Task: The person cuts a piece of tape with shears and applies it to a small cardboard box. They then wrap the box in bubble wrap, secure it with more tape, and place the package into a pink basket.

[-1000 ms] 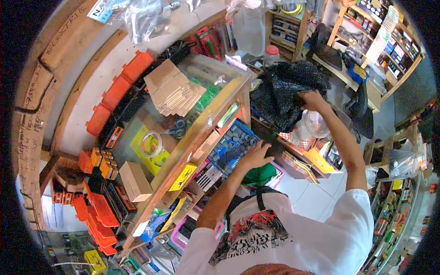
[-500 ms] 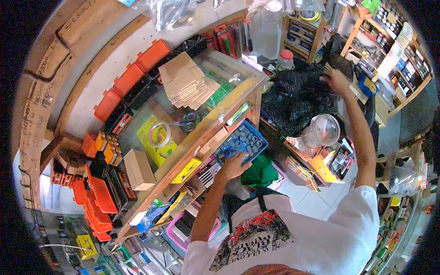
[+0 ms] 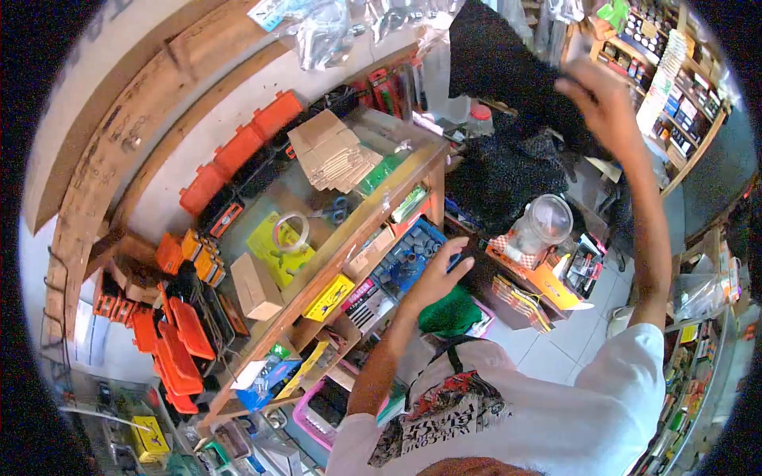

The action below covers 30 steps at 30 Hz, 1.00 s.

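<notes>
My left hand (image 3: 435,278) hovers at the near edge of a blue tray (image 3: 409,258) of small grey fittings, fingers apart and holding nothing I can see. Up at the right, my right hand (image 3: 601,99) is raised and blurred, its fingers at the edge of a piece of black cloth (image 3: 504,59), which they seem to grip. That cloth stretches up and left over a dark, textured black heap (image 3: 508,174). Below the heap stands a clear plastic jar (image 3: 548,220). A green bundle (image 3: 448,311) lies under my left hand.
A glass-topped wooden counter (image 3: 361,230) runs along the left, carrying flattened cardboard (image 3: 333,151), a tape roll (image 3: 291,230) and a small carton (image 3: 255,287). Orange cases (image 3: 238,151) line its back. Shelves (image 3: 690,95) stand at the far right. Plastic bags (image 3: 317,36) hang overhead.
My right hand has risen, and black cloth now stretches high above the heap. My left hand has lifted off the fittings toward the tray's near right edge. The view has shifted slightly.
</notes>
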{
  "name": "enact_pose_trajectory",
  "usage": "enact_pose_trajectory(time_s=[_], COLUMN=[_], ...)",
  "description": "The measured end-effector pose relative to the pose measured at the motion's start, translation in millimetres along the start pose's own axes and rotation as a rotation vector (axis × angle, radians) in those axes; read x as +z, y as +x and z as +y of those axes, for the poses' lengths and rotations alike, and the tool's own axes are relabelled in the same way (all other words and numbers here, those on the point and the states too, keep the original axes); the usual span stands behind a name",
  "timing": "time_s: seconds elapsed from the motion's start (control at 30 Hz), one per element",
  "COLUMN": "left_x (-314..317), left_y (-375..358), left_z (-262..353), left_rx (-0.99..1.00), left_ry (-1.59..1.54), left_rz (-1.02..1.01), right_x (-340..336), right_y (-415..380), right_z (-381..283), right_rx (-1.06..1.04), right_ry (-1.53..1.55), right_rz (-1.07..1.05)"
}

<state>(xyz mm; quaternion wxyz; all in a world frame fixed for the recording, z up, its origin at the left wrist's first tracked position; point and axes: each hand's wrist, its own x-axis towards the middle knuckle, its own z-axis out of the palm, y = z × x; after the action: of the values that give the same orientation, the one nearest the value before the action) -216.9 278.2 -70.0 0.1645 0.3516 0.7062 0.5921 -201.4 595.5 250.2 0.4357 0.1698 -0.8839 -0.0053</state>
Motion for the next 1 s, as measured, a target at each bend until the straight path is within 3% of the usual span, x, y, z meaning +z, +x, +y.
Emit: enact_pose_trajectory(time_s=[0.03,0.07,0.1,0.17,0.2,0.23,0.27,0.4,0.47,0.6,0.77,0.9,1.0], left_x=[3,1,-4,-7,1,7,12,23,23,16,-11,-62,-87], left_y=[-7,-14,-23,-37,-55,-73,-96,-211,-257,-311,-320,-288,-261], left_z=[-1,7,19,27,15,2,-5,-26,-31,-27,-12,10,78], left_rx=[0.004,-0.063,-0.13,-0.192,-0.175,-0.154,-0.143,-0.34,-0.414,-0.452,-0.382,-0.178,-0.025], left_ry=[-0.151,-0.37,-0.593,-1.001,-1.303,-1.5,-1.624,-1.547,-1.484,-1.376,-1.255,-1.038,-0.827], left_rz=[0.036,0.027,0.02,-0.062,0.056,0.131,0.2,0.417,0.522,0.677,0.772,0.762,0.719], right_x=[-11,-15,-13,-12,-5,-3,1,14,17,16,11,8,13], right_y=[-4,-14,-26,-55,-73,-88,-104,-179,-209,-240,-246,-231,-222], right_z=[-40,-71,-103,-171,-205,-236,-262,-328,-350,-372,-380,-380,-379], right_rx=[0.084,-0.056,-0.13,-0.408,-0.471,-0.514,-0.585,-0.652,-0.723,-0.66,-0.588,-0.582,-0.561], right_ry=[0.091,0.125,0.39,0.198,0.301,0.354,0.46,0.87,0.996,1.143,1.187,1.211,1.209], right_rz=[-0.142,-0.217,-0.222,-0.422,-0.47,-0.642,-0.679,-0.84,-0.915,-1.107,-1.022,-1.04,-1.051])
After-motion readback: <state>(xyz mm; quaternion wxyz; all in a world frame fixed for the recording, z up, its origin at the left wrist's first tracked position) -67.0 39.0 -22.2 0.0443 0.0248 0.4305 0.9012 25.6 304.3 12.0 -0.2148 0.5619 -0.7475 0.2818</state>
